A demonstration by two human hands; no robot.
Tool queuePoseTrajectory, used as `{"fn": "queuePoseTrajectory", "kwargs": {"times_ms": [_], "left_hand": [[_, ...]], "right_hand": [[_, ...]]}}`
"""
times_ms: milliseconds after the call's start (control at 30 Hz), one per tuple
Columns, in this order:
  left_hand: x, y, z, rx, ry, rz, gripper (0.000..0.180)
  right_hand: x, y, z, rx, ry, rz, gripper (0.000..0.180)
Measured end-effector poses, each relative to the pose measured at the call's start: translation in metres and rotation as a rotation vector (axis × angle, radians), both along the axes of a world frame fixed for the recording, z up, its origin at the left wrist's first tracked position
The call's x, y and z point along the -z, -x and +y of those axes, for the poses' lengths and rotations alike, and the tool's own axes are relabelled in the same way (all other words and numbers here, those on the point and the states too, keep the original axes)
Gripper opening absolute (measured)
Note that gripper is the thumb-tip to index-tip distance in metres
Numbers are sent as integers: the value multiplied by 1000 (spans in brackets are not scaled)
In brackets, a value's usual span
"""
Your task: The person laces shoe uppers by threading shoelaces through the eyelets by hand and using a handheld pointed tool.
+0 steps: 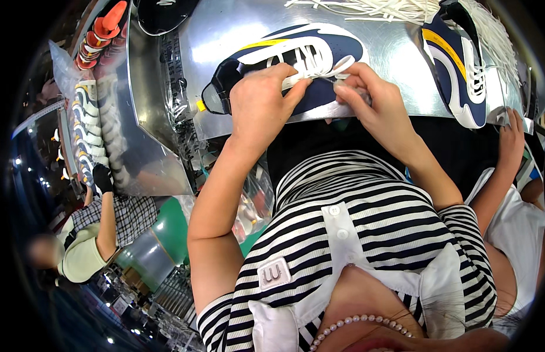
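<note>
A navy and white sneaker with a yellow stripe lies on the metal table in front of me, its dark heel opening to the left. White shoelace crosses its tongue and forms a loop near the toe end. My left hand rests over the shoe's collar, thumb and forefinger closed on the lace. Beside the loop, my right hand pinches the lace between thumb and fingertips. What sits under the curled fingers of both hands is hidden.
A second navy sneaker lies at the right by a heap of white laces. Stacked white shoe parts and orange ones line the left. A co-worker in a black glove stands left; another person's hand is at right.
</note>
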State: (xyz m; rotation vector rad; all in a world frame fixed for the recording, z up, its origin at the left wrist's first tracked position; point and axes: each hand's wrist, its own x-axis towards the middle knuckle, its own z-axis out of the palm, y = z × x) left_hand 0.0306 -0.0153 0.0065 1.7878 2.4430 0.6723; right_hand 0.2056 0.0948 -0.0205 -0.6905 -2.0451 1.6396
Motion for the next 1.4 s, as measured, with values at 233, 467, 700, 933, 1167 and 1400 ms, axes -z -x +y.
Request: {"fn": "queuePoseTrajectory", "kwargs": {"times_ms": [233,467,700,933,1167,1400], "left_hand": [[2,-3,-3,-6,-4,-31,25],[2,-5,-6,27,-14,-39,25],[3,-11,-15,173,-130,-65,21],[2,-11,-35,163,-189,52,18],[7,-5,-48,241,-226,162,16],[14,-3,-55,225,-266,245,16]], "right_hand": [[12,-2,-7,-23,38,-39,17],[12,-1,-6,-34,265,-38,17],[18,16,-16,23,440,9,18],[-23,0,9,-233,128,-208,19],[-23,14,1,-383,-291,65,24],[-29,61,9,-467,-375,-382,19]]}}
